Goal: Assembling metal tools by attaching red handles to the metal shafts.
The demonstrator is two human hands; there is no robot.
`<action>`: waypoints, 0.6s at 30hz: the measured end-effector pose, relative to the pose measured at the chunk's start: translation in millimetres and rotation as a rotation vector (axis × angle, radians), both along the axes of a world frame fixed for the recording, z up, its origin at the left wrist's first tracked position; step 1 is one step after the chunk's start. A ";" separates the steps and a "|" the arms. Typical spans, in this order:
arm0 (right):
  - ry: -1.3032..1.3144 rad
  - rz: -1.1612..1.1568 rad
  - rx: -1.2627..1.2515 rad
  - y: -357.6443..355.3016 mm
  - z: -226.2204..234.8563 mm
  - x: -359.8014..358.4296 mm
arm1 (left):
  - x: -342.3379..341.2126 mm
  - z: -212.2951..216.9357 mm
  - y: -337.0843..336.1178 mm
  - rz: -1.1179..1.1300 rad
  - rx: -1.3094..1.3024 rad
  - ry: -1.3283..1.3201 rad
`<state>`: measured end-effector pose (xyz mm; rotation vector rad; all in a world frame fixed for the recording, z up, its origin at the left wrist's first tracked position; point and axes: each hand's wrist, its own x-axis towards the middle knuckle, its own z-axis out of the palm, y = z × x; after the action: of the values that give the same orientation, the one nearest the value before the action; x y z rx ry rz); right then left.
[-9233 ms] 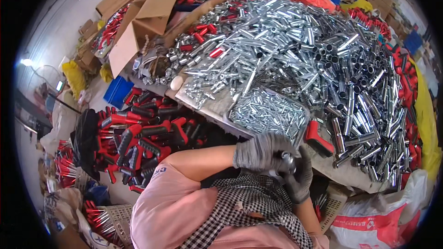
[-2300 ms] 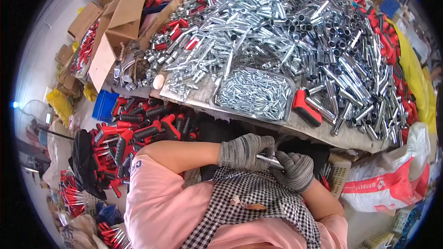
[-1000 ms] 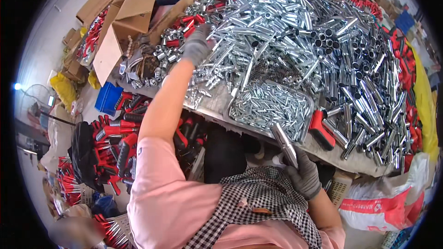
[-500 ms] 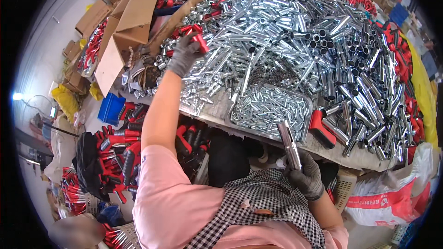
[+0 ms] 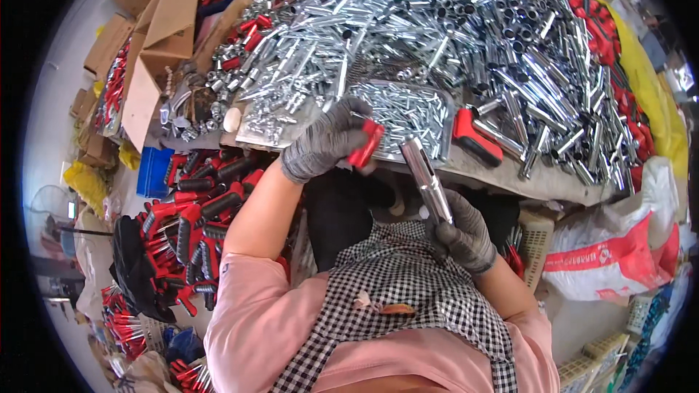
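My left hand [image 5: 324, 140], in a grey glove, grips a small red plastic part [image 5: 366, 144] just in front of the table edge. My right hand [image 5: 464, 234], gloved too, is closed around the lower end of a shiny metal tube [image 5: 427, 180] with a slot in its side. The tube tilts up and to the left, its open end close to the red part but apart from it. Beyond both hands a tray [image 5: 445, 147] holds many small metal pins. A red and black handle [image 5: 476, 138] with a metal tube lies on the table right of the tray.
Metal tubes and rods [image 5: 393, 7] are heaped across the table. More red and black handles [image 5: 196, 225] pile up low on the left, near a blue bin [image 5: 154, 172] and an open cardboard box [image 5: 169, 22]. A white and red sack [image 5: 604, 255] stands at the right.
My left hand has come back from the far left of the heap toward my body with the red part. My right hand has shifted slightly left and up, still holding the tube.
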<state>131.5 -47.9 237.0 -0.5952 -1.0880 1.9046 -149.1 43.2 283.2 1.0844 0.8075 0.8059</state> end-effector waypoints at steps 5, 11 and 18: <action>-0.109 0.083 -0.018 -3.3 4.9 17.6 | 7.1 3.9 -0.1 -0.134 0.378 0.218; -0.122 0.187 0.021 -3.8 -7.5 6.7 | 32.7 -11.2 -14.6 0.199 0.249 0.037; 0.040 0.259 -0.145 -6.8 -9.4 -9.0 | 40.8 -34.0 -18.5 0.341 0.130 -0.370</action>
<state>122.5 -54.7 227.6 -0.5126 -1.0482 2.2242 -108.2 24.7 249.1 0.8825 0.6373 1.3190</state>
